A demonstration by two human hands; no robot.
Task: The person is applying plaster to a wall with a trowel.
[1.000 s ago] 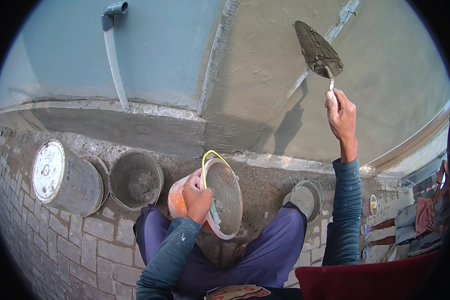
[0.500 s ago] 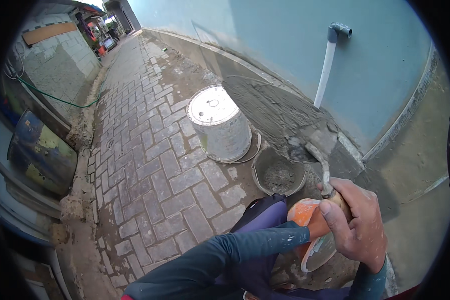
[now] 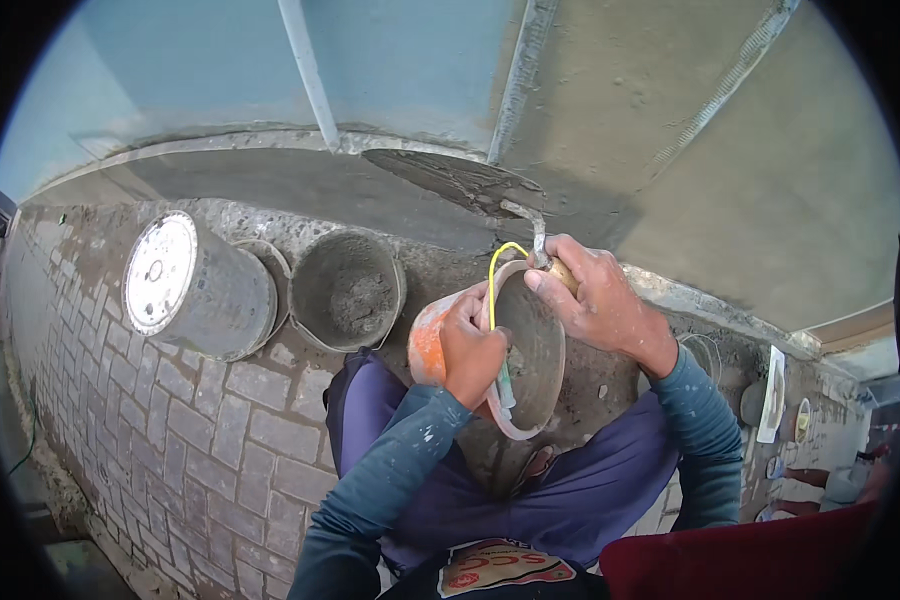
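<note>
Orange plastic bucket (image 3: 490, 350) (mortar-crusted), metal trowel (image 3: 460, 180), rough matt plaster wall (image 3: 690, 130).

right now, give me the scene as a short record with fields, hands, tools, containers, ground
left hand: left hand grips the rim of the orange bucket, tilted toward the person
right hand: right hand holds the trowel by its handle, blade loaded with grey mortar, above the bucket's rim
containers: empty grey bucket; lidded drum beside it
ground: brick paving
wall: plastered wall, white pipe
</note>
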